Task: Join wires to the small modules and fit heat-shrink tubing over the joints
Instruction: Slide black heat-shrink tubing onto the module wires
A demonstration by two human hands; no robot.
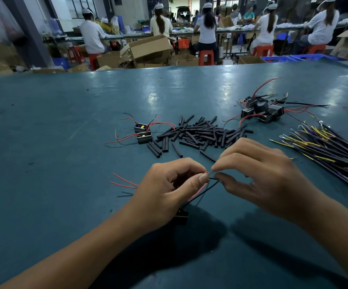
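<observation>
Both hands are pinching wire ends together above the green bench (64, 132).
Beyond the fingertips, the heat-shrink tubing pile (200, 134) is lying; left hand (164, 190) is pinching the red wire (199, 189), right hand (260, 176) is pinching the black wire (202, 193); the small module (181, 215) is hanging below the left palm.

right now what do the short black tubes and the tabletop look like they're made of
Black tubes: likely thin matte plastic or rubbery sleeving; dull, some flattened and creased. Tabletop: smooth teal coating or mat, semi-gloss, with lamp glare and scuffs; what lies underneath cannot be told.
</observation>
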